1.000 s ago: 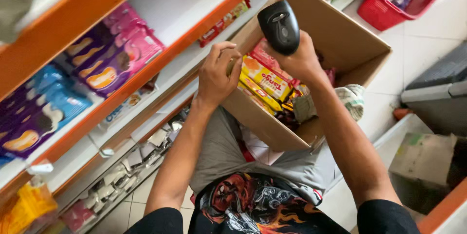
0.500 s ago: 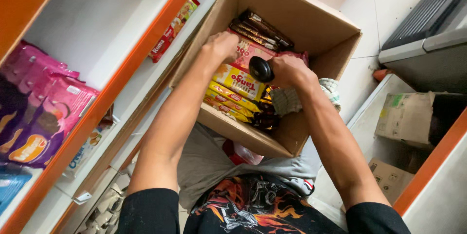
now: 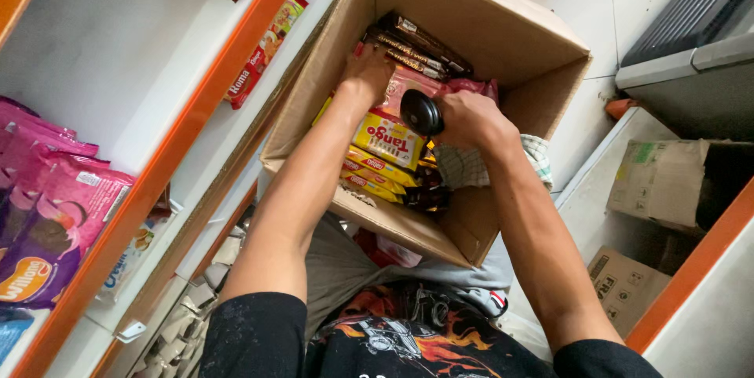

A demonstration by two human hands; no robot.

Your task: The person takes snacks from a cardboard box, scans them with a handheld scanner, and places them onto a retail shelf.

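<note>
An open cardboard box (image 3: 487,24) rests on my lap, filled with snack packs. My left hand (image 3: 365,73) reaches down inside it and grips a pink packet (image 3: 412,79) near several dark brown bars (image 3: 416,48). My right hand (image 3: 463,120) holds a black handheld scanner (image 3: 422,112) just above the yellow and red wafer packs (image 3: 385,146). A checked cloth (image 3: 471,166) lies in the box under my right wrist.
White shelves with orange edges (image 3: 181,142) stand to the left, carrying pink and purple snack bags (image 3: 47,221) and a red biscuit pack (image 3: 259,56). Two cardboard boxes (image 3: 660,181) lie on the floor to the right, below a grey cabinet (image 3: 691,24).
My view has swung down onto the box. My right hand lowered the scanner from above the box into it, and my left hand moved from the box's rim deeper among the packs.
</note>
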